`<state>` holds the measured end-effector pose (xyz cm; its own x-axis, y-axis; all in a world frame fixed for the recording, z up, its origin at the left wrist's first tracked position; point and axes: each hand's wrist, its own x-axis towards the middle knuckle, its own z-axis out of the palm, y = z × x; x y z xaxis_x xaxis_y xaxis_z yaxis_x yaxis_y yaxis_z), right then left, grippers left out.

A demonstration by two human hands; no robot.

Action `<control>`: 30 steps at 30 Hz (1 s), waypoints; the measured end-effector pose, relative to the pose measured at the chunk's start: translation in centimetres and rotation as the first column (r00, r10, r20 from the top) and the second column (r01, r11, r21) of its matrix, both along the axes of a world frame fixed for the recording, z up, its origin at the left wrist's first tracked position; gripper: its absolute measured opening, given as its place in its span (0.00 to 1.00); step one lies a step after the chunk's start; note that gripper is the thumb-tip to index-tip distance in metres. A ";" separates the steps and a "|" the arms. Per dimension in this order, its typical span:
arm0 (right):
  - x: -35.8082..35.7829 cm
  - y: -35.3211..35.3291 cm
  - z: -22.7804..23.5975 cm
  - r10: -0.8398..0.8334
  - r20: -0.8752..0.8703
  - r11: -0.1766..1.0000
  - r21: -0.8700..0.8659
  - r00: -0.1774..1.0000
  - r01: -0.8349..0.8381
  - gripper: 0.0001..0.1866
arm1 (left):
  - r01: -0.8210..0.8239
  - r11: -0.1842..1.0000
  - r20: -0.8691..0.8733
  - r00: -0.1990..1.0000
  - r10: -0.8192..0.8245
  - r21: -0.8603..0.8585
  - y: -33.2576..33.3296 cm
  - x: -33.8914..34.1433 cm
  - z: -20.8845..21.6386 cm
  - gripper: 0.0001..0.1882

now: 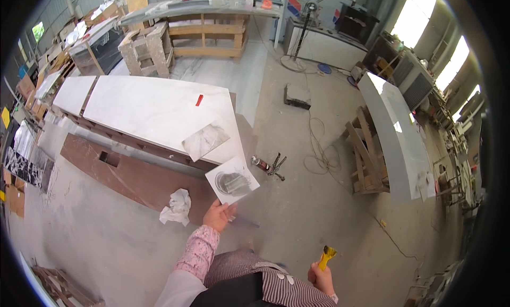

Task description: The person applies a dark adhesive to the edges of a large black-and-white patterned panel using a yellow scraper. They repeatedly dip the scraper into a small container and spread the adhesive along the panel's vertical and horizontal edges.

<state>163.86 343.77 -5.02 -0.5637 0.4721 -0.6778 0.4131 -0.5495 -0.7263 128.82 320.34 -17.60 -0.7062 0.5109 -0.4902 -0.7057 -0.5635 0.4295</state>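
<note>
My left hand (219, 216) is closed on the near edge of a white square tile (247, 189). A round grey smear covers the middle of that tile, which is held out over the corner of a long white slab (159, 107). At the lower right, away from the slab, my right hand (321, 280) is wrapped round the yellow handle of a scraper (324, 259); its dark, dirty-looking end points up. On the slab, near the tile, lie a loose marbled piece (206, 141) and a small red strip (199, 100).
A brown board (127, 174) with a cutout lies below the slab, crumpled white paper (178, 207) on it. A canister with a black stand (263, 164) is on the floor, near a loose cable (321, 153). To the right, a grey-white panel (396, 137) rests on a wooden trestle (366, 153).
</note>
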 end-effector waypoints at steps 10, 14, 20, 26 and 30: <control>-18.4 16.5 -12.7 0.442 0.296 0.877 0.059 0.847 -0.478 0.16 | -0.209 0.971 0.030 0.976 0.214 -0.115 5.9 -6.3 -3.9 0.19; -28.9 22.9 -25.3 0.691 0.433 0.587 0.133 0.579 -0.799 0.22 | -0.335 0.912 0.053 0.933 0.356 -0.235 6.8 -4.4 -4.8 0.22; -42.1 29.8 -39.3 0.705 0.677 -0.032 0.327 0.210 -0.945 0.18 | -0.525 0.772 -0.009 0.829 0.559 -0.360 9.9 -2.8 -4.5 0.24; -54.5 33.5 -50.4 0.496 0.863 -0.778 0.391 -0.098 -0.491 0.16 | -0.602 0.631 -0.103 0.758 0.644 -0.489 14.3 -5.4 -2.2 0.34; -58.7 33.2 -55.6 0.166 0.961 -0.964 0.110 -0.221 -0.243 0.21 | -0.681 0.573 -0.082 0.673 0.735 -0.456 15.9 -5.4 -1.8 0.36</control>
